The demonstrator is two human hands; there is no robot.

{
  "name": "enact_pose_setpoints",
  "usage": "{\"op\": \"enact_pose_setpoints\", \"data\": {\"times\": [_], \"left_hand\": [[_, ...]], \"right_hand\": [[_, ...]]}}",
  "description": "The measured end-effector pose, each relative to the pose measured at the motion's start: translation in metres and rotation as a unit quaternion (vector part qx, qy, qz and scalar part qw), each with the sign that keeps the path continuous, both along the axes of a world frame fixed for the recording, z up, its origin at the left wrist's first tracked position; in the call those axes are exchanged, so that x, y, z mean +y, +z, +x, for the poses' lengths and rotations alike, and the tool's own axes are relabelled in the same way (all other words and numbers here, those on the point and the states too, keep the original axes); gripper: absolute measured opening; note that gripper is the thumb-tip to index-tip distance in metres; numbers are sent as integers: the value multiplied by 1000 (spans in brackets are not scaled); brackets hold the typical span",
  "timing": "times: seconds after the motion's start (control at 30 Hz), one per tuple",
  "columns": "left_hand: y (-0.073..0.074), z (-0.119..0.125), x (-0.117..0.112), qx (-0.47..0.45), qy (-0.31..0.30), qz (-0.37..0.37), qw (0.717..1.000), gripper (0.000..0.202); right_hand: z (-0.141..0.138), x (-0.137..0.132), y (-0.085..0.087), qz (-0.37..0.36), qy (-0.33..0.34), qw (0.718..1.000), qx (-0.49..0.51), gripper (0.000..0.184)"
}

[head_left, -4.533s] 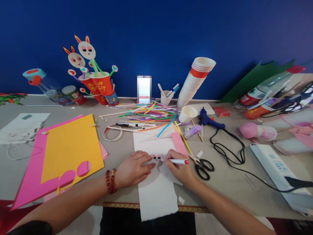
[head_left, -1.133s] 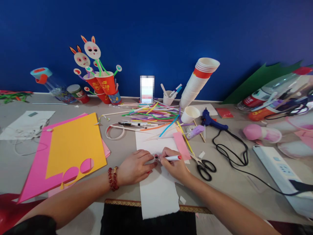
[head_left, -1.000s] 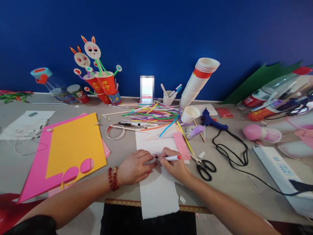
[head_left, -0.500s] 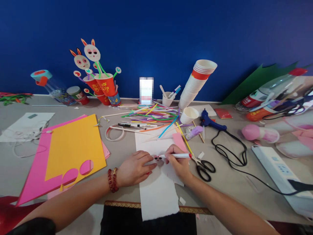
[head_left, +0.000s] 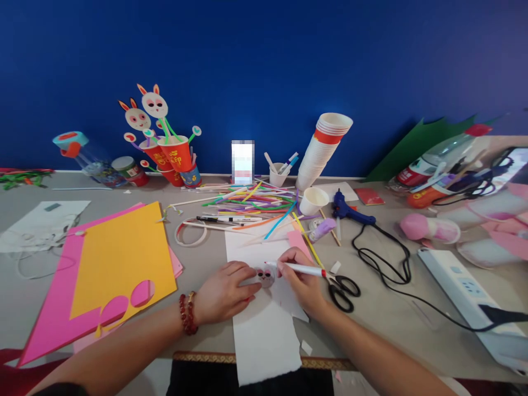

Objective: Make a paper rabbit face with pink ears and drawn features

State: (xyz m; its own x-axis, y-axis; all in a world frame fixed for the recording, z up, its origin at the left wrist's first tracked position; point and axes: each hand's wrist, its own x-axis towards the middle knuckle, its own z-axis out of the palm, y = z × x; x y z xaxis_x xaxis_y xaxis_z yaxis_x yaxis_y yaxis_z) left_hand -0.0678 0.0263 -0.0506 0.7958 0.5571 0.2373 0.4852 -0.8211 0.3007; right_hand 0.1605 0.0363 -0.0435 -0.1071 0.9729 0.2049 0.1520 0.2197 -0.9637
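A small round paper face (head_left: 265,278) with dark eyes, pink patches and a small mouth lies on a torn white sheet (head_left: 264,335). My left hand (head_left: 226,289) lies flat with fingers apart, its fingertips at the left edge of the face. In my right hand (head_left: 301,278) is a white marker (head_left: 305,269) with a red end, gripped like a pen. Its tip points left, just above the face's upper edge; I cannot tell whether it touches. Black-handled scissors (head_left: 343,290) lie to the right of my right hand, partly behind the marker's end.
Yellow card (head_left: 124,247) over pink card (head_left: 53,308) lies left. Colourful pipe cleaners (head_left: 251,199) spread behind the sheet. A stack of paper cups (head_left: 322,148), a blue glue gun (head_left: 350,210) with its cord and a power strip (head_left: 466,291) stand right. Rabbit-face cups (head_left: 175,154) are back left.
The marker tip has lifted from the face's eye area to near its top edge, and the marker lies at a steeper slant. My left hand stays beside the face. The view has tilted slightly.
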Motion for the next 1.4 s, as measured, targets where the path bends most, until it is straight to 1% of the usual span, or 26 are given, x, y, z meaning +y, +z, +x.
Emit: {"op": "enact_pose_setpoints", "data": {"times": [0.1,0.2,0.33,0.43,0.63,1.1,1.4], "left_hand": [[0,-1,0,-22,11,-4,1000,28],[-1,-2,0,-29,10,1,1000,29],[-4,-2,-1,-5,3,3,1000,32],[-5,-2,-1,13,-5,6,1000,33],[-2,-1,0,21,-5,11,1000,32],[-2,-1,-1,26,-6,3,1000,35],[-1,-1,-1,22,-5,10,1000,32]], "right_hand": [[5,2,0,16,6,999,-27,15],[7,3,-8,-6,35,998,-43,16],[6,3,-19,-10,82,993,-81,14],[6,2,-22,-7,95,989,-113,14],[6,1,-23,-3,92,987,-131,17],[4,1,-20,3,88,982,-166,17],[5,1,-20,-15,65,992,-108,16]]}}
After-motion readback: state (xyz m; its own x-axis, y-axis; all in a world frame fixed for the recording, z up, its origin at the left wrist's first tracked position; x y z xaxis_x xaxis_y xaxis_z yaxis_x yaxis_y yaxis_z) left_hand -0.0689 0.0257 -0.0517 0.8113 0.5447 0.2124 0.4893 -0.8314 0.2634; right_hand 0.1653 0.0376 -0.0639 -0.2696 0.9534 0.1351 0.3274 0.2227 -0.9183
